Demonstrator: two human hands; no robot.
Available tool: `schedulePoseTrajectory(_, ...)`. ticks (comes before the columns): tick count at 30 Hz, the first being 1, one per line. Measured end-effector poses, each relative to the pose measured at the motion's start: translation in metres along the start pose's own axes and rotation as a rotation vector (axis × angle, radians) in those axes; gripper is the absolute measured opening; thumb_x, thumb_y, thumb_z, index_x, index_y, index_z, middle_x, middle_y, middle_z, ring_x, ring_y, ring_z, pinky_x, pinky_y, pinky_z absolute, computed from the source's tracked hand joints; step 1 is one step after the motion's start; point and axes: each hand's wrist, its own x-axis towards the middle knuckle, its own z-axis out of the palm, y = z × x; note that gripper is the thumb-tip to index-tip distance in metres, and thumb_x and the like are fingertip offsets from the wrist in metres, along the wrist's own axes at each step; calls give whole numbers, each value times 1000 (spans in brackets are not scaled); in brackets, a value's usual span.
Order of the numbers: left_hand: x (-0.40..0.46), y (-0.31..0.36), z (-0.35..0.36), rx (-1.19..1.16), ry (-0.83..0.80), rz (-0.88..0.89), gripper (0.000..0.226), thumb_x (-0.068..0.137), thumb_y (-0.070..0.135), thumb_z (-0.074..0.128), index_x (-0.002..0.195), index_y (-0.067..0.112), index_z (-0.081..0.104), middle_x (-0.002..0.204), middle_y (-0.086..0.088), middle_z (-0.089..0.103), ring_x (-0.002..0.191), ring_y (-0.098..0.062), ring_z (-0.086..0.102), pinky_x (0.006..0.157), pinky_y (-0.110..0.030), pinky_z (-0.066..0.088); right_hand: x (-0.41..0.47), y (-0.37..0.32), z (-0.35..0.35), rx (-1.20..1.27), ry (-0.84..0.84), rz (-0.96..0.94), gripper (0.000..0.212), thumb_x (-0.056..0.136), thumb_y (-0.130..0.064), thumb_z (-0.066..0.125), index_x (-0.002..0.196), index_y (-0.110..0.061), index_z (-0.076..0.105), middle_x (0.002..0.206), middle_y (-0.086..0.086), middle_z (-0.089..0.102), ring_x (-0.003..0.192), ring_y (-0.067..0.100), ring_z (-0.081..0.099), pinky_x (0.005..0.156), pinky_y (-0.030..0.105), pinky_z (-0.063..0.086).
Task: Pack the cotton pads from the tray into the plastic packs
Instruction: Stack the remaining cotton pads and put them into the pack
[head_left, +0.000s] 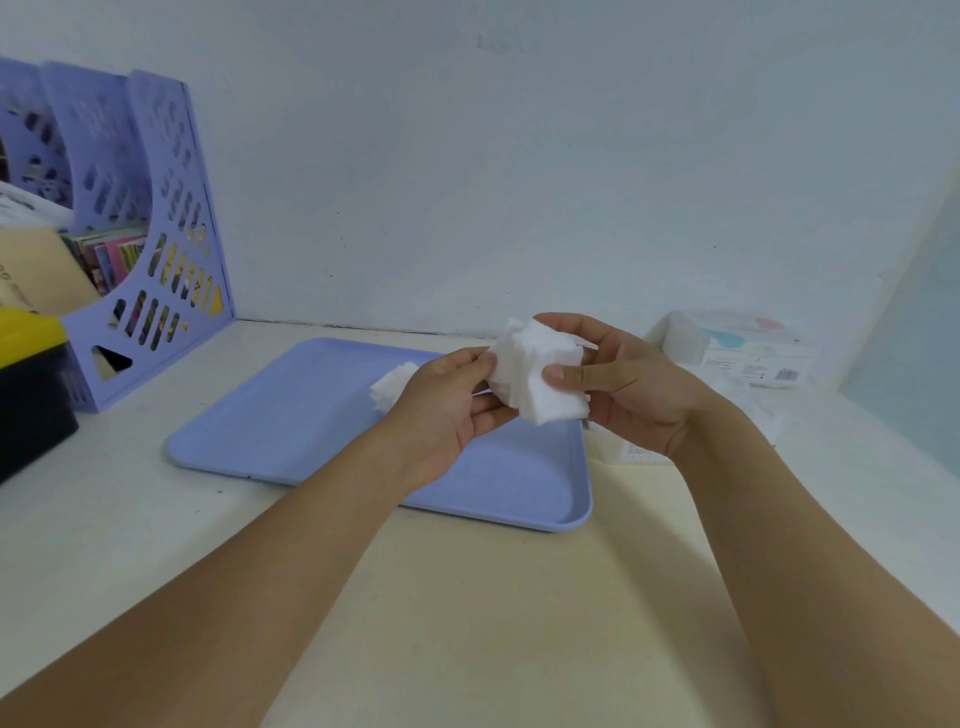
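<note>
A pale desk (467, 597) runs up to a white wall (519, 156), and on it lies a lilac tray (291, 421), set slightly askew with its long side toward the person. At the far left stands a lilac file rack (156, 208) with slotted sides, holding books and papers, and in front of it sits a black box with a yellow lid (31, 374). At the far right, against the wall, lie the plastic packs (748, 353), clear wrappers with printed labels; how many there are is hard to tell, since they overlap and blur together. Both hands are raised over the right half of the tray. The right hand (639, 384) grips a loose stack of white cotton pads (540, 374), thumb pressed on its near face and fingers curled round the top. The left hand (447, 410) pinches the left edge of the same stack. A few more cotton pads (392, 387) lie on the tray, partly hidden behind the left hand.
</note>
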Motion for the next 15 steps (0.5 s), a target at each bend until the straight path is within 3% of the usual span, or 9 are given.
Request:
schedulePoseTrajectory(3,-1,1,1,-42,-14,-22,23,105,11,47,117,2,64,110,-15,73,93,-23,75,79,-32,62,0,-1,0,15,-7,-6,64,75,-1,72,136,-17,60,133,20,64,114,30,66,96,48,56)
schedulePoseTrajectory(8,-2,1,0,-59,-40,-60,31,104,8,45,128,-3,59,125,-21,68,102,-28,72,84,-34,62,-1,-1,-5,58,-99,15,65,82,6,69,141,-21,57,131,11,66,115,28,67,85,40,58)
schedulePoseTrajectory(13,0,0,-5,-51,-42,-113,35,102,9,50,132,-5,59,114,-20,71,98,-28,71,86,-36,61,1,2,-7,11,-123,26,70,77,4,70,141,-18,55,134,19,64,124,35,62,98,45,56)
schedulePoseTrajectory(15,0,-1,-5,-23,-36,-116,35,100,8,51,132,-5,59,121,-23,69,101,-29,70,90,-37,60,2,3,-7,-6,-104,34,69,75,4,73,139,-16,56,131,22,65,123,36,62,96,43,56)
